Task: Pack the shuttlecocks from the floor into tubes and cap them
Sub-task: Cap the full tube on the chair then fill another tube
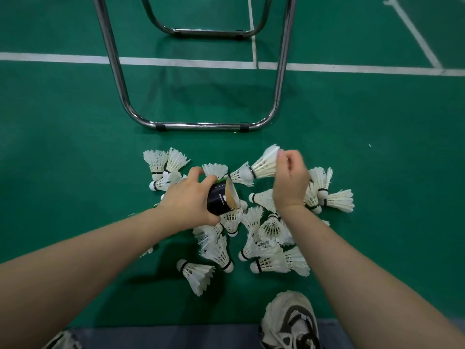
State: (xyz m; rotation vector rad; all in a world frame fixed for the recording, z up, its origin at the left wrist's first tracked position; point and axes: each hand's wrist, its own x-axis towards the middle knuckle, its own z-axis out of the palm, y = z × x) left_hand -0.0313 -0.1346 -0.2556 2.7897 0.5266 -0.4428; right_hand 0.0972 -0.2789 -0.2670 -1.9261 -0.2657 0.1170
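White feathered shuttlecock [264,165], light and crushable, we pinched by its skirt in our right hand [290,182], at two o'clock from the black cardboard tube [220,200] clamped in our left hand [187,200].

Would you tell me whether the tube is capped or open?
Open: the tube in the left hand shows a bare cardboard rim, no cap.

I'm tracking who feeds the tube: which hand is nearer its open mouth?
Left. The left hand grips the tube just behind its mouth; the right hand, holding a shuttlecock, is apart, to its right.
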